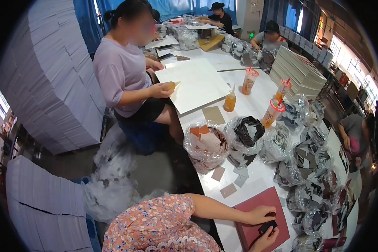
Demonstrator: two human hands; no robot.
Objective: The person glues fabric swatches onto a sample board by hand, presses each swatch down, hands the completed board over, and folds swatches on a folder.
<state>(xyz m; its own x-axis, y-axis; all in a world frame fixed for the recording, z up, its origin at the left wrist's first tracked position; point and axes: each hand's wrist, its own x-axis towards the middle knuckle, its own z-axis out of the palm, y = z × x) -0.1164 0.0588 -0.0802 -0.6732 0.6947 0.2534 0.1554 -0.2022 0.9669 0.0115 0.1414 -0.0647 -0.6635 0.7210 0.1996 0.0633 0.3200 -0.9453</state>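
My left hand (pixel 262 215), at the end of a bare forearm from a floral sleeve (pixel 155 222), is over a dark red flat cover or box (pixel 262 199). Its fingers are bent together; a dark patch shows between them, too small to name. Just below, my right hand (pixel 267 240) grips a small black block-like object (pixel 267 227) above the same red surface. The two hands nearly meet. On the white table beside the red cover lie loose sample swatches, one of them a pinkish-brown swatch (pixel 228 190) and another a grey swatch (pixel 241 177).
Plastic bags of swatches (pixel 206 145) crowd the table's right side. Lidded drink cups (pixel 250 80) and a glue bottle (pixel 229 101) stand farther back. Across the corner, a seated person (pixel 122 63) holds another bottle over a large white board (pixel 201 84). Tall paper stacks (pixel 59 75) rise at left.
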